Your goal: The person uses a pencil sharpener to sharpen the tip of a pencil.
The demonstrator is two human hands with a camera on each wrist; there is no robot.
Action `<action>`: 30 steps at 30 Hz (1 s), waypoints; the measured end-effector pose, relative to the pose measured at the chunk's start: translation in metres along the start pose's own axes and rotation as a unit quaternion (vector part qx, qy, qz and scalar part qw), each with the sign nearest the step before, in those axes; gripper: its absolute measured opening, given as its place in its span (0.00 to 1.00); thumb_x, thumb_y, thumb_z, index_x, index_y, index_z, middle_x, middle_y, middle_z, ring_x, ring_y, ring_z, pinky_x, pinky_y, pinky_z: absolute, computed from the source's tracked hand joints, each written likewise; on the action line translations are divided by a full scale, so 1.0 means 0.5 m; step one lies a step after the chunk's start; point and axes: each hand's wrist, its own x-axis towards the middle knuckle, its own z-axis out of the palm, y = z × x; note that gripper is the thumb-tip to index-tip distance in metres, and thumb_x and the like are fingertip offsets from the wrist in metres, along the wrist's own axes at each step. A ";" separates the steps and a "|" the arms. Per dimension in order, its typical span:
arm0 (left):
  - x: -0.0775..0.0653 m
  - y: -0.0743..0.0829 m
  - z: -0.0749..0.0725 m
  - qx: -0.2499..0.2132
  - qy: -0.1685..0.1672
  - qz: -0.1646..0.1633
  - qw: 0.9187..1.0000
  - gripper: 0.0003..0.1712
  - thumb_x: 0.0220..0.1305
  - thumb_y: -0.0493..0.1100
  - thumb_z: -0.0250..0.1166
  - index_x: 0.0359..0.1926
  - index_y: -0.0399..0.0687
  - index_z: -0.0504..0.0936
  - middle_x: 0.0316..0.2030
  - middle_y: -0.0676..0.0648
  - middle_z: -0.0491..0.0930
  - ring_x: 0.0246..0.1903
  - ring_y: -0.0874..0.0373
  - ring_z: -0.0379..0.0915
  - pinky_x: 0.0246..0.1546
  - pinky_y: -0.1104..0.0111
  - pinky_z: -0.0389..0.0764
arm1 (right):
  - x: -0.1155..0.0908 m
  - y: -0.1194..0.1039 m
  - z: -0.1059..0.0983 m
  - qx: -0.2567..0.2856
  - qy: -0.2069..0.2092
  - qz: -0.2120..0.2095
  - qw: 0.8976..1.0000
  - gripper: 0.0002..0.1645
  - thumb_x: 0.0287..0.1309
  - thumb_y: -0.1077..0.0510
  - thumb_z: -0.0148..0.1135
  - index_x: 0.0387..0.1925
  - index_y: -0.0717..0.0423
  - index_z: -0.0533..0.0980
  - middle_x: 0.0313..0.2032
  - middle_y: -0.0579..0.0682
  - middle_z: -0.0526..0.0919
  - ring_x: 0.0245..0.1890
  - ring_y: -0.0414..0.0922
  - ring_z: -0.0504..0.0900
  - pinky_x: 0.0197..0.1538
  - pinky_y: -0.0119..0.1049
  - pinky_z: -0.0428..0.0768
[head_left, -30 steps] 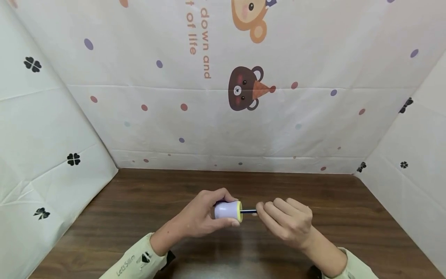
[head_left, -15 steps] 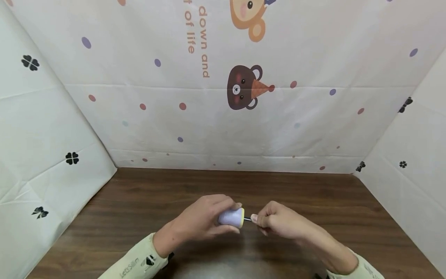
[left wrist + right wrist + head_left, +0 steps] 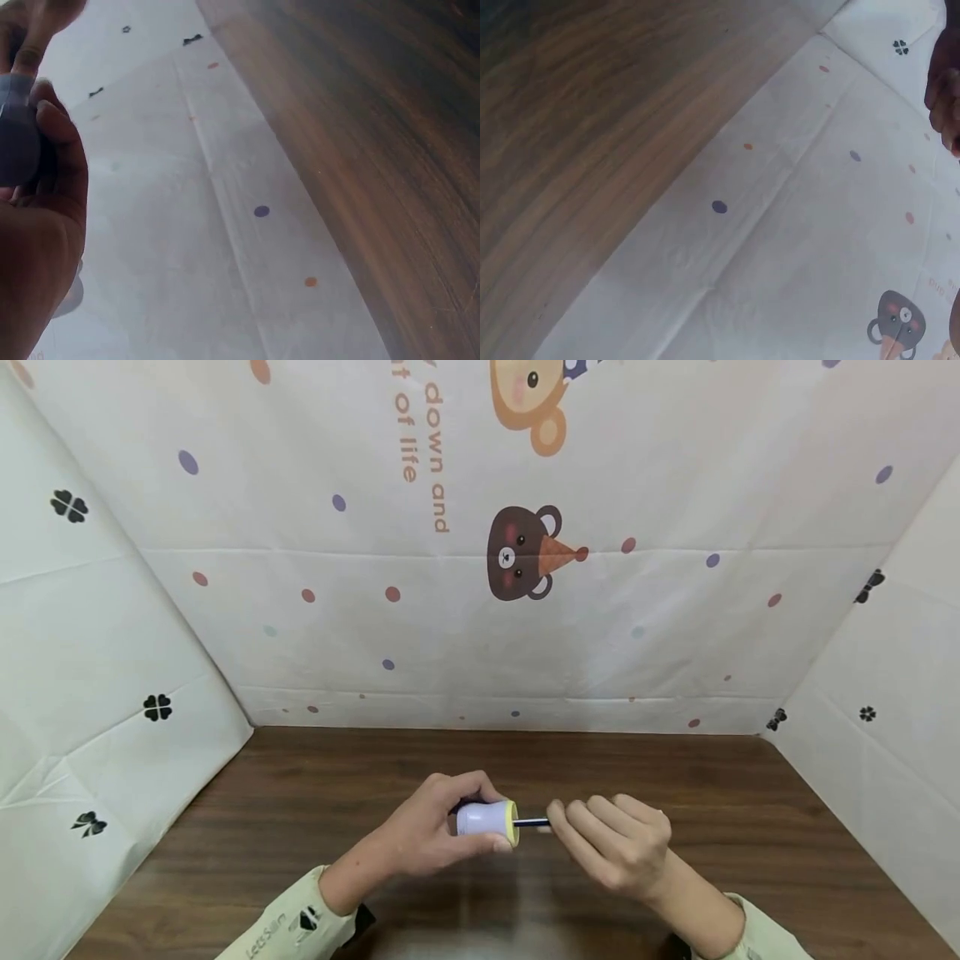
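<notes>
Lilac and smooth, a small rounded cylinder (image 3: 482,819) lies on its side in the person's hands, held over the bench (image 3: 337,768), its axis running nearly level from left to right. A yellow rim (image 3: 513,823) rings its right-hand end, and from that end a thin, dark, glossy rod (image 3: 532,822) sticks straight out. Left of the cylinder is the left hand (image 3: 431,827), palm towards it; its grip is clamped round the cylinder, fingers bent over the far side and thumb laid along the near side. To the cylinder's right, the right hand (image 3: 615,843) is turned knuckles up, wrist angled in from the near right; its grip is closed on the rod's outer end, all fingers curled. Pale green sleeves (image 3: 300,914) come in on the near side of the cylinder, the left one printed with dark lettering. Beneath the cylinder, the bench is dark brown with a streaky wood grain and a soft sheen. Beyond it rises a creased white sheet (image 3: 450,627) with coloured dots and a brown bear print (image 3: 517,553).
</notes>
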 end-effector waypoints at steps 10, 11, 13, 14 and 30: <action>0.004 0.006 -0.004 0.169 0.006 0.107 0.980 0.24 0.64 0.54 0.79 0.52 0.49 0.80 0.45 0.52 0.87 0.37 0.68 0.80 0.37 0.79 0.80 | 0.021 -0.042 -0.061 0.230 -0.389 0.409 0.793 0.30 0.75 0.42 0.62 0.15 0.42 0.68 0.14 0.32 0.58 0.14 0.28 0.54 0.17 0.26 0.53; 0.004 0.007 -0.003 0.193 0.000 0.122 0.974 0.26 0.64 0.55 0.79 0.53 0.48 0.80 0.46 0.52 0.87 0.38 0.68 0.80 0.39 0.79 0.80 | 0.023 -0.039 -0.068 0.291 -0.428 0.476 0.711 0.31 0.75 0.42 0.62 0.14 0.44 0.67 0.14 0.32 0.57 0.14 0.28 0.53 0.17 0.27 0.53; 0.003 0.009 0.001 0.224 -0.015 0.140 0.964 0.27 0.64 0.57 0.78 0.53 0.47 0.80 0.46 0.52 0.86 0.41 0.67 0.80 0.41 0.79 0.80 | 0.026 -0.029 -0.075 0.382 -0.466 0.572 0.556 0.33 0.75 0.45 0.62 0.13 0.50 0.67 0.13 0.34 0.56 0.14 0.30 0.52 0.17 0.29 0.51; 0.003 0.010 0.003 0.230 -0.022 0.142 0.962 0.27 0.63 0.58 0.78 0.53 0.47 0.80 0.46 0.52 0.85 0.41 0.67 0.80 0.41 0.79 0.80 | 0.027 -0.023 -0.076 0.417 -0.472 0.600 0.494 0.33 0.77 0.48 0.60 0.14 0.55 0.68 0.13 0.36 0.57 0.14 0.32 0.52 0.18 0.31 0.51; 0.002 0.007 -0.021 -0.001 0.011 -0.013 1.000 0.16 0.65 0.47 0.79 0.48 0.56 0.81 0.39 0.56 0.87 0.29 0.65 0.79 0.27 0.70 0.82 | 0.038 -0.017 -0.024 -0.001 -0.174 0.088 0.981 0.17 0.75 0.61 0.57 0.26 0.57 0.80 0.22 0.44 0.72 0.18 0.39 0.63 0.22 0.27 0.56</action>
